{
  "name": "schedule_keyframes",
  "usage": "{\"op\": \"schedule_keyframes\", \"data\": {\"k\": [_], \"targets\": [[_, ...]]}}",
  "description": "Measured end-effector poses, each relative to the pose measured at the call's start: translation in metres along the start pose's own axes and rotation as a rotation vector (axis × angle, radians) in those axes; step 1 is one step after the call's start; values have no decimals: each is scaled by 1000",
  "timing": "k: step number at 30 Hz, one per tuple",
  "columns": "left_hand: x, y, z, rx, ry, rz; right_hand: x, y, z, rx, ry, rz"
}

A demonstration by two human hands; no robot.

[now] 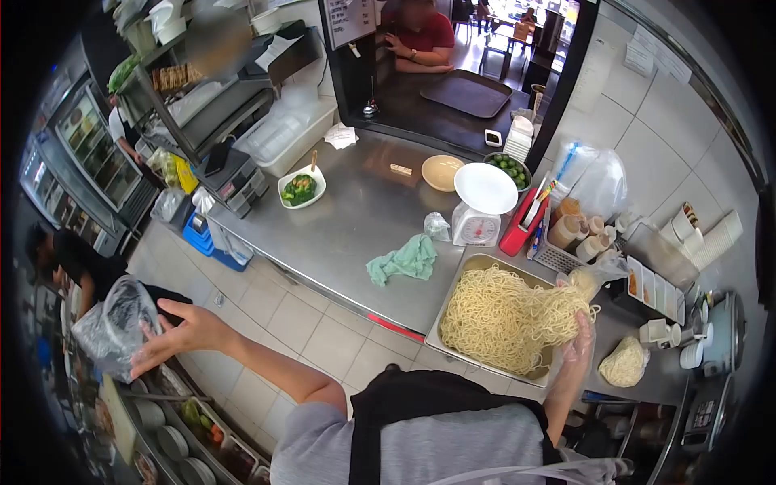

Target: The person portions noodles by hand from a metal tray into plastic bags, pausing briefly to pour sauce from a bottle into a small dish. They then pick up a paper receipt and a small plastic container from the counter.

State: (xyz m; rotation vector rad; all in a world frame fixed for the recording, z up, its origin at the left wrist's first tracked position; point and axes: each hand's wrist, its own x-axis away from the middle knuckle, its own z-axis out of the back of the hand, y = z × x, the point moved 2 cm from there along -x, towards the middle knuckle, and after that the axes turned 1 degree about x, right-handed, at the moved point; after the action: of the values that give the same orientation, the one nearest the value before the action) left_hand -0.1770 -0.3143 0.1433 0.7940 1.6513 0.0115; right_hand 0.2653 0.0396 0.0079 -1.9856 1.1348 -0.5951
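My left hand [187, 333] is stretched out to the far left, its fingers curved around a clear plastic bag [115, 330]. Some fingertips are partly behind the film. On the right, my right hand [577, 341], which seems covered in thin clear plastic, grips a clump of yellow noodles [560, 317] at the right side of a metal tray [432, 335]. A large heap of noodles [491, 317] fills much of this tray. Just behind it stands a white kitchen scale [477, 227] with a round white pan. A bag of noodles [623, 362] lies to the right.
A green cloth [402, 260], a bowl of green vegetables [301, 188] and a beige plate [443, 173] are on the steel counter. A red tape dispenser [521, 226] and a basket of bottles [578, 234] stand right. One person is behind the hatch; others are at left.
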Motion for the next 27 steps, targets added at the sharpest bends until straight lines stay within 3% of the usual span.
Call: {"op": "schedule_keyframes", "data": {"k": [2, 5, 7, 9, 12, 14, 16, 20, 23, 27], "targets": [[-7, -2, 7, -168, -51, -77, 8, -1, 16, 11, -3, 81], [19, 21, 4, 64, -350, -15, 17, -10, 5, 103, 40, 196], [57, 35, 2, 240, -637, -173, 13, -22, -8, 30, -20, 274], [86, 70, 13, 534, -858, 114, 6, -39, -46, -34, -68, 356], [99, 111, 29, 712, -863, 329, -5, -53, -94, 35, -89, 507], [98, 128, 35, 807, -984, 404, -19, -52, -86, 127, -148, 608], [101, 136, 36, 979, -1081, 475, -30, -43, -71, 248, -78, 646], [94, 138, 43, 1270, -1582, 748, -48, -54, -79, 503, 153, 706], [93, 127, 46, 1431, -1925, 834, -49, -94, -100, 452, 237, 531], [105, 140, 57, 1560, -2204, 894, -50, -156, -160, 264, 217, 664]]}}
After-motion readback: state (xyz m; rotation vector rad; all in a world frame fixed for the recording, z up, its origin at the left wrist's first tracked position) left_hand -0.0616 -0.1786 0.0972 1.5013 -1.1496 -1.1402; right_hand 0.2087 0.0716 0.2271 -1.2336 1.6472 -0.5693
